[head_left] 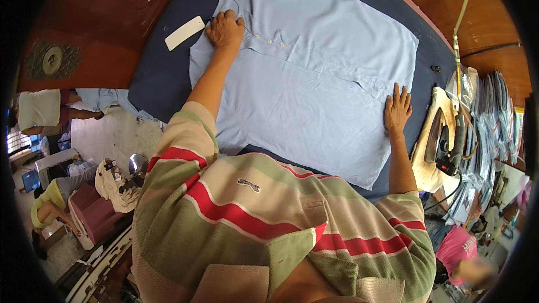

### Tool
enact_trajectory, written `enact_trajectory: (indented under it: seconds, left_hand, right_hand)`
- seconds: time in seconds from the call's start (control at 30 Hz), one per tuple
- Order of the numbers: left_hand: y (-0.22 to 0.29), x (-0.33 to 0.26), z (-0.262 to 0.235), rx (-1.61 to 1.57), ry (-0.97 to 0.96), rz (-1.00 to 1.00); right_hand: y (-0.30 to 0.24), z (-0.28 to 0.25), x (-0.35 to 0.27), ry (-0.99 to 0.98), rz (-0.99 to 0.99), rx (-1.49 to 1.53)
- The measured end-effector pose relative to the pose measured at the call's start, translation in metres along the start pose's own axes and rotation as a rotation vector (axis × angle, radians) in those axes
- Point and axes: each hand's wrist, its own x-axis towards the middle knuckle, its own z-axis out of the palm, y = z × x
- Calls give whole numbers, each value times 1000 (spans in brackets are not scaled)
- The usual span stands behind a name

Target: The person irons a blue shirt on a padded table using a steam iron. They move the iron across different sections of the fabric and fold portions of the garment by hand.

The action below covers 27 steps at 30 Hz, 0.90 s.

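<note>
on the dark blue table [160, 76], in the head view, a light blue shirt [320, 95] is spread broad and covers most of the table's middle. its cloth looks thin and soft, with a slight sheen. a front opening crosses it from the left side to the right side of the table, and a few small pale buttons [269, 41] show along this line. around the opening the cloth makes small ridges and short creases; the half toward the table's near edge looks smoother, with only faint wrinkles, while toward the far edge some soft folds are seen.

over the left part of the table, the left hand [225, 29] rests on the shirt with its fingers bent; i cannot tell if it pinches the cloth. over the right part of the table, the right hand [398, 109] lies flat at the shirt's border, palm down and fingers a little apart.

on the left of the table lies a white strip [185, 33], just beside the shirt. at the right edge of the table are a cream cloth [422, 163] and a dark iron [447, 151]. beyond that edge hang garments in clear plastic [497, 118].
</note>
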Motion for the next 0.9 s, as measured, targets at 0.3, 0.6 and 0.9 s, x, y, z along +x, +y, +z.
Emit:
enact_trajectory:
  seconds: [0.3,0.6,0.9]
  left_hand:
    - [-20,5,-9,130,65,10]
    - [-34,-24,-2,-38,-78,500]
    - [-48,-20,-3,25,-219,568]
  right_hand:
    - [1,4,1,73,-53,28]
    - [6,-7,11,23,-181,16]
    - [26,-2,11,96,-261,41]
